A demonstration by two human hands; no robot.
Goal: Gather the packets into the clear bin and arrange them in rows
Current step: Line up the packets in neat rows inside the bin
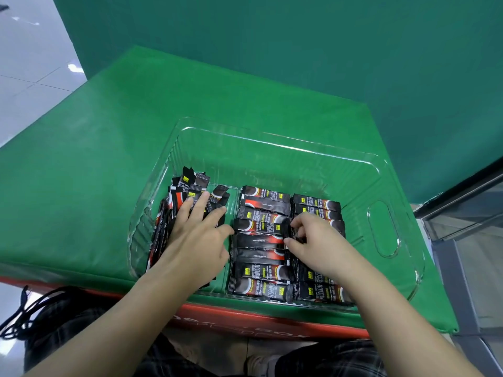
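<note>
**Two columns laid, one loose heap left to sort**

Both hands work inside the clear bin (275, 144), which sits on a green surface (109, 148). All packets in view are already in the bin; none shows on the surface outside it.

Left hand (200, 235): fingers straight and spread, pressing flat on the loose heap of packets (190, 194) at the bin's left end. Those packets stand or lean at mixed angles against the wall. The flat palm likely pins them so they do not slide or topple while the other hand works.

Right hand (313, 240): thumb and fingertips curled, grip pinched on the end of one packet (260, 225) where the middle column (261, 240) meets the right column (317, 205). Probably squaring that packet into line with its neighbours.

Both columns hold packets lying crosswise, stacked edge to edge, some overlapping slightly. The far half of the bin holds nothing yet.

Judgement: gathering looks finished; arranging is perhaps two-thirds along, with the left heap still to be laid.
</note>
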